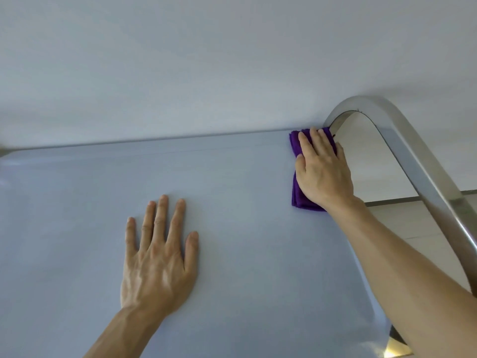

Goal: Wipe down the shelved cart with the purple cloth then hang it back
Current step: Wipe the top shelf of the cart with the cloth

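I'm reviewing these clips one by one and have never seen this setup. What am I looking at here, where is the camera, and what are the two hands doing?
There is no machine: a person wears one camera on the head, looking forward and down at their own bare hands. The pale blue surface is the cart top, with a curved metal handle at its right end and a plain wall behind. The left hand lies flat on the top, fingers straight, holding nothing. The right hand presses a folded purple cloth onto the far right corner, next to the handle.
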Demonstrator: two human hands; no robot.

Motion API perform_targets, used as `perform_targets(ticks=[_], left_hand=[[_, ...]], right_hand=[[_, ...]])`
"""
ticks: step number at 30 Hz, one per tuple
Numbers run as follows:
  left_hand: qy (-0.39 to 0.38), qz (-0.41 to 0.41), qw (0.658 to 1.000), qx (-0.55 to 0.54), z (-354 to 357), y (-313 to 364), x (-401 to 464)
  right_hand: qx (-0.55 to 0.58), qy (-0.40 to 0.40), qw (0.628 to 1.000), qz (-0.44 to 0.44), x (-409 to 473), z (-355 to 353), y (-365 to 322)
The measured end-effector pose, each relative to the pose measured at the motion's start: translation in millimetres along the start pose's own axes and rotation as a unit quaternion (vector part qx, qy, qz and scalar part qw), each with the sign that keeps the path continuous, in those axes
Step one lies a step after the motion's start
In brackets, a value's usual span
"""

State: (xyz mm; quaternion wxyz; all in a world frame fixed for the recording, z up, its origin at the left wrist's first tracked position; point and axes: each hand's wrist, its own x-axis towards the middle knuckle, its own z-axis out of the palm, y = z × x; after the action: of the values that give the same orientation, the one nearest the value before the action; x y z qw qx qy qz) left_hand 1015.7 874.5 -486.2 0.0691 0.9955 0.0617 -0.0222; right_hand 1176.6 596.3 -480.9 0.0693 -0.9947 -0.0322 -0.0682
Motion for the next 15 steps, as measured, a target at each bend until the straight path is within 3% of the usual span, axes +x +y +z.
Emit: perform_targets(ticks=[5, 11, 15], left_hand=[[0.005, -0.002, 1.0, -0.004, 0, 0, 1], [0.008, -0.008, 1.0, -0.004, 0, 1, 0], [0.01, -0.008, 1.0, -0.011, 0, 1, 0]], right_hand=[[-0.013, 0.005, 0.997, 0.072, -46, -6, -1], [-0.031, 0.002, 0.997, 0.076, -113, -17, -7], [-0.015, -0.031, 0.999, 0.032, -173, -28, -11]])
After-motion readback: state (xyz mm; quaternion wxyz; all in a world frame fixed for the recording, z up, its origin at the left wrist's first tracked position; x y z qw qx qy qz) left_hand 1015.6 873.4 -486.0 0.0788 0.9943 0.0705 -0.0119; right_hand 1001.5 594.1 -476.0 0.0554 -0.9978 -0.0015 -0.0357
